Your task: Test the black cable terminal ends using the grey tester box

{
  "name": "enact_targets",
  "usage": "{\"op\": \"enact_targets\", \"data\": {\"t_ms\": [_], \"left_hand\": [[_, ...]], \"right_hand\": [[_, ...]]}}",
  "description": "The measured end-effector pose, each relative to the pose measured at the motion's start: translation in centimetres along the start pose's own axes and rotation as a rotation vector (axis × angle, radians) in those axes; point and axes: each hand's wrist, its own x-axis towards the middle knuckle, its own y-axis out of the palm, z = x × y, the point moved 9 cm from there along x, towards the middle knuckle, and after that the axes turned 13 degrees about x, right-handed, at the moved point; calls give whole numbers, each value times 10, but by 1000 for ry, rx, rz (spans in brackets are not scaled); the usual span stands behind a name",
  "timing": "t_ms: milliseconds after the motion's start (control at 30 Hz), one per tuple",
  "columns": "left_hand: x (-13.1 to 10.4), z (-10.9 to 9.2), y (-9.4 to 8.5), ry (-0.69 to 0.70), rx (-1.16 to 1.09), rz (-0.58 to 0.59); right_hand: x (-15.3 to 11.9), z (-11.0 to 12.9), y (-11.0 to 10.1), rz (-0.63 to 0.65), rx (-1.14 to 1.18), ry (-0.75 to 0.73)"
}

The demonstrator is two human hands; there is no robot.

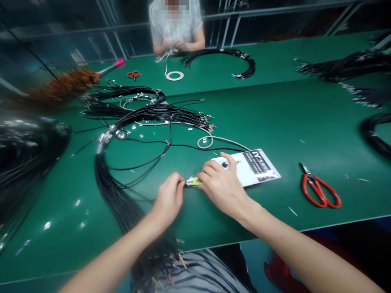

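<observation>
My right hand is closed around small yellow-green pliers, whose silvery jaws point left; most of the handles are hidden in the palm. Just left of the jaws, my left hand pinches the end of a thin black cable, which meets the jaws. A white device with a black knob and a dark printed label lies under and beyond my right hand. From behind my left forearm, a long bundle of black cables curves up and back across the table, its near ends hanging over the front edge.
Red-handled scissors lie at right on the green table. Across from me, a person handles white tape near a tape roll. More black cable bundles lie at right; a brown duster lies back left.
</observation>
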Motion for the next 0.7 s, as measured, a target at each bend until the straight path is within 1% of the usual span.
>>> {"op": "enact_targets", "data": {"t_ms": [133,233,267,333,400,433,467,533,633,700], "left_hand": [[0,2,1,-18,-8,4],[0,4,2,-28,-28,8],[0,5,2,-29,-36,7],[0,6,2,-33,-47,7],[-1,7,2,-40,-57,12],[-1,8,3,-43,-62,16],[-1,8,3,-44,-65,20],[-1,8,4,-42,-66,24],[-1,8,2,-33,-47,8],[-1,8,1,-19,-38,5]], "right_hand": [[2,3,-2,25,3,17],[-7,1,-19,-40,61,17],[-15,-2,-28,-93,88,26],[-38,-13,-48,-249,137,82],[-70,-28,-67,-462,172,176],[-85,-32,-70,-529,194,201],[-96,-34,-70,-560,213,212],[-110,-31,-61,-548,242,201],[-112,-25,-46,-496,248,198],[-111,-25,-42,-514,221,211]]}}
